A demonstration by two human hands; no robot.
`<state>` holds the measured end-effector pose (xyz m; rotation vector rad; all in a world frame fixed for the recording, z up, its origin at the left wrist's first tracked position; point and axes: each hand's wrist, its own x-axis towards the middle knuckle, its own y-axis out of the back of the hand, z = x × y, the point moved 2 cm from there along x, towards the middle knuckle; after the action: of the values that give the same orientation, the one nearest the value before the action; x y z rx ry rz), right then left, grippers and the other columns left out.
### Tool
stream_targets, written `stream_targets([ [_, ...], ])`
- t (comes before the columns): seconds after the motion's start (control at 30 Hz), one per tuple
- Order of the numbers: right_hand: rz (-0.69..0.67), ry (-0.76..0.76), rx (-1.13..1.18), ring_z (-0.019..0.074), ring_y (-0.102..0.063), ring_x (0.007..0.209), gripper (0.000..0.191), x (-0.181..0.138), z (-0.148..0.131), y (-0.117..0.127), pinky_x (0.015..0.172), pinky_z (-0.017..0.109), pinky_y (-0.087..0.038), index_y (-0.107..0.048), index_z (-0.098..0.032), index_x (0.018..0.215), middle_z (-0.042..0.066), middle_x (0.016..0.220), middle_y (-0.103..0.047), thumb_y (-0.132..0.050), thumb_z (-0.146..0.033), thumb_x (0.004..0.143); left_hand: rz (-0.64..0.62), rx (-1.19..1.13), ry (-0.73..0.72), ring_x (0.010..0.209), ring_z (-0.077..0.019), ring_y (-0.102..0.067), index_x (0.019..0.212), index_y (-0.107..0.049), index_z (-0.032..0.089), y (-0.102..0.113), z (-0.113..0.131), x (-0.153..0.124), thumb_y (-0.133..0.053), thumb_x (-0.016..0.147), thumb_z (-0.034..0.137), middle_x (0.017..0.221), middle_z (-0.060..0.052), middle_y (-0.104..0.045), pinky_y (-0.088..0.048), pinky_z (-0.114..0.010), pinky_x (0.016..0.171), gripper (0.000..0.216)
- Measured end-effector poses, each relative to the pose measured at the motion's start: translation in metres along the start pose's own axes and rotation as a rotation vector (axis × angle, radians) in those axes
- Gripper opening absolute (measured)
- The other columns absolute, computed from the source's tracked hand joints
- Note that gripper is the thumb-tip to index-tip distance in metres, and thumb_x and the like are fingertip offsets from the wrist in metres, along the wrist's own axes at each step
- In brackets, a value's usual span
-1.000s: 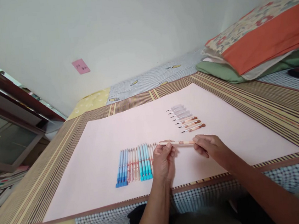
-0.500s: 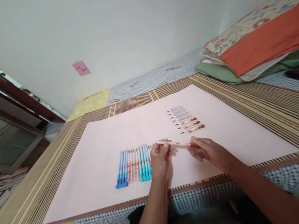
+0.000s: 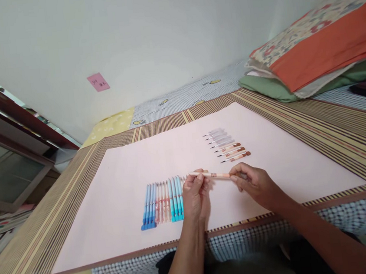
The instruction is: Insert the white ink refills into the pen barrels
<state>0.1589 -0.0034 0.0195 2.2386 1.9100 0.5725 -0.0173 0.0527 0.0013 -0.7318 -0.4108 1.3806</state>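
Observation:
Both hands hold one peach-coloured pen (image 3: 215,175) level above a pale pink sheet (image 3: 120,191). My left hand (image 3: 195,194) pinches its left end, fingers closed. Closed round the pen's right end is my right hand (image 3: 255,184). Just left of my left hand lies a row of several blue and pink pens (image 3: 163,200), side by side. Beyond the hands, a column of several pen caps and tips (image 3: 228,146) lies on the sheet, clear ones farther off, brown ones nearer.
The sheet rests on a striped bamboo mat (image 3: 332,121) over a checked bedsheet (image 3: 185,95). Folded blankets and an orange pillow (image 3: 317,48) are stacked at the right. A white wall carries a pink note (image 3: 98,81). A dark wooden frame (image 3: 8,129) stands at the left.
The held pen and both hands have shifted slightly left, and the right hand has slid in along the pen toward the left hand. The rows on the sheet have not moved.

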Motion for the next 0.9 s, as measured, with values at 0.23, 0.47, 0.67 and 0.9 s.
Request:
stream_targets([
  [0.23,-0.164,-0.14,0.295,0.012,-0.038,0.05,0.035,-0.002,0.004,-0.013,0.053,0.028,-0.032,-0.044,-0.023,0.068,-0.005,0.053,-0.043,-0.048,-0.048,0.092,-0.108,0.051,-0.012,0.062,-0.006,-0.054,0.093,-0.073,0.013,-0.003,0.006,-0.004,-0.088,0.068,0.026,0.092,-0.008,-0.072,-0.042,-0.017,0.058,0.032],
  [0.47,-0.252,-0.303,0.566,0.0089,-0.035,0.043,0.046,-0.005,0.003,-0.034,0.046,0.026,-0.029,-0.045,-0.022,0.065,-0.005,0.057,-0.041,-0.05,-0.06,0.089,-0.107,0.097,-0.062,0.061,-0.007,-0.054,0.091,-0.072,0.013,-0.004,0.006,-0.004,-0.087,0.069,0.031,0.085,-0.006,-0.071,-0.04,-0.019,0.058,0.032],
  [0.67,-0.1,-0.062,0.08,0.0152,-0.05,0.056,0.033,-0.003,0.001,-0.022,0.056,0.028,-0.039,-0.057,-0.022,0.079,-0.004,0.059,-0.052,-0.058,-0.053,0.089,0.026,0.081,-0.09,0.058,-0.0067,-0.054,0.071,-0.064,0.013,0.0,0.0,0.0,-0.09,0.063,0.03,0.07,-0.002,-0.067,-0.039,-0.017,0.056,0.032],
  [0.9,-0.088,0.116,-0.173,0.0163,-0.049,0.06,0.03,-0.008,0.007,-0.025,0.06,0.029,-0.038,-0.052,-0.023,0.078,-0.002,0.063,-0.052,-0.046,-0.044,0.098,0.053,0.086,-0.088,0.054,-0.0069,-0.053,0.065,-0.06,0.014,0.002,-0.001,0.0,-0.09,0.063,0.033,0.062,0.0,-0.063,-0.042,-0.018,0.057,0.036],
])
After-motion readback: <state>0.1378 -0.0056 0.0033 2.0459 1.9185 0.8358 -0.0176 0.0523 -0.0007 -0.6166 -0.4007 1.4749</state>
